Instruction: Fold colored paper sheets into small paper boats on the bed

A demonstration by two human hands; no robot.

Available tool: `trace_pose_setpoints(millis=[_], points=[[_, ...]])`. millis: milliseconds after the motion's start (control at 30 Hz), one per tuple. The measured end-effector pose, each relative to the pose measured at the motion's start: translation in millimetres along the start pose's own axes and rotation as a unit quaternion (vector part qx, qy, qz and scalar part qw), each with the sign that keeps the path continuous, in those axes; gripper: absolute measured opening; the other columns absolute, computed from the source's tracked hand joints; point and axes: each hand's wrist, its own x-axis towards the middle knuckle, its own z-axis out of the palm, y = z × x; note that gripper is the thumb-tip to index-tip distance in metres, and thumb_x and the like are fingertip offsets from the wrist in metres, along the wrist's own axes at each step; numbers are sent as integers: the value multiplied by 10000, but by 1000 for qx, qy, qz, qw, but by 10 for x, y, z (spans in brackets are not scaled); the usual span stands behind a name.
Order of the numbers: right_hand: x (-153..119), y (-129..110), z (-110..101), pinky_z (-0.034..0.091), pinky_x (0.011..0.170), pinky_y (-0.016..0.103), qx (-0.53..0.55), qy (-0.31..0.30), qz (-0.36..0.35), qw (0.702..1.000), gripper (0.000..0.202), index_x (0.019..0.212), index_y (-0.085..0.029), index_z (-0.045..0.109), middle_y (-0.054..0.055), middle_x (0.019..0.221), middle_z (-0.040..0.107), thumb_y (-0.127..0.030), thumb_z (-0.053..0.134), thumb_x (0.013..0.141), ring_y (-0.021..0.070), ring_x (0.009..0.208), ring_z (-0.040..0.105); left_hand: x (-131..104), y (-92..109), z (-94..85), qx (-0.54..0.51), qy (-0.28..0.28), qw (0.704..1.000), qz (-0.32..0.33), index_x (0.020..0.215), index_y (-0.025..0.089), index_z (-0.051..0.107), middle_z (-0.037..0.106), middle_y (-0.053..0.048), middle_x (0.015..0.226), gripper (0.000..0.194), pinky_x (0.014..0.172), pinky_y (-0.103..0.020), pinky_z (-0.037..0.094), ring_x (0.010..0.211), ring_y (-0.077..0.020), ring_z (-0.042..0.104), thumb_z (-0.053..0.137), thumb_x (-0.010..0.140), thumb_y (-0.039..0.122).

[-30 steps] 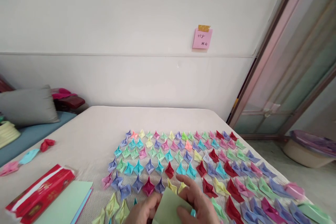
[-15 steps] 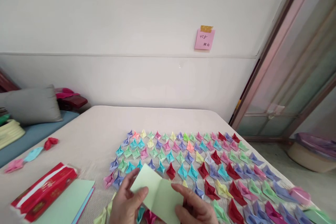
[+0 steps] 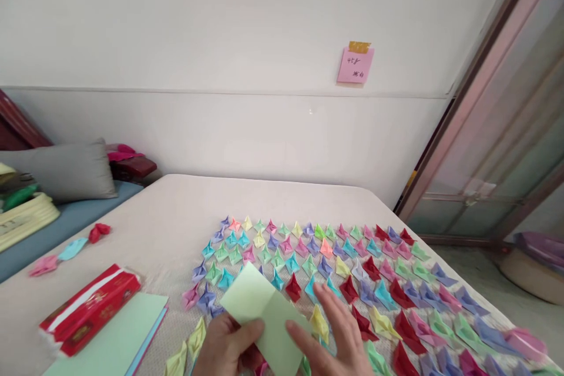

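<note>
A pale green sheet of paper [image 3: 268, 311] with a crease across it is pinched at its left edge by my left hand [image 3: 231, 343], thumb on top. My right hand [image 3: 332, 335] rests a fingertip on the sheet's right part, its other fingers spread apart. Beneath and beyond both hands lie rows of small folded paper boats [image 3: 293, 288] in red, blue, green, yellow, pink and purple. Two pale yellow folded pieces [image 3: 197, 338] lie just left of my left hand.
On the left, a red tissue pack [image 3: 92, 308] lies partly over a stack of coloured paper [image 3: 112, 341]. Pink, blue and red small items [image 3: 73, 248] lie farther left. A grey cushion [image 3: 81, 170] is behind. A pink note [image 3: 355, 64] is taped to the wall.
My right hand's fingers have spread, with the index and others lifting up off the sheet's edge. The green sheet has turned slightly and looks flatter. The view has shifted a little left.
</note>
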Motion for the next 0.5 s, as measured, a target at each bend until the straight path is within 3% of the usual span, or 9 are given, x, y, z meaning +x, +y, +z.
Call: trace_pose_setpoints(millis=[67,167,267,400,500], points=[[-32,38,32,409,993,668,-16,-33,-20,999,318,994,-464,765,40,1417,573,-308,810,721,482,1278,483,-13,11,4,56,-20,998,10,753,90,793,687,-27,485,302,401,-193,364,389,-106,533,886,576,315],[-62,61,72,447,970,634,36,-64,7,997,72,798,-398,800,49,1338,654,-409,728,797,460,1289,482,-8,-28,-8,115,-30,993,20,785,87,802,691,-45,492,347,396,-209,349,393,-128,537,851,611,383],[-48,47,88,449,981,592,137,-75,85,984,301,768,-355,807,88,1331,659,-560,602,848,429,1288,497,8,-82,-19,104,-66,992,13,831,94,807,674,-37,502,407,423,-214,348,415,-126,523,841,613,435],[-14,41,113,507,895,435,299,-74,256,916,315,660,-271,802,119,1204,701,-565,724,742,353,1072,656,-4,-94,17,142,-59,988,12,780,78,807,653,-43,481,453,424,-202,327,407,-100,481,827,617,500],[-29,76,159,498,733,348,386,-67,338,856,325,575,-206,750,88,916,749,-510,783,686,250,775,679,-34,-81,65,152,-48,987,10,765,85,804,693,-68,505,465,430,-191,347,417,-108,521,830,603,519]])
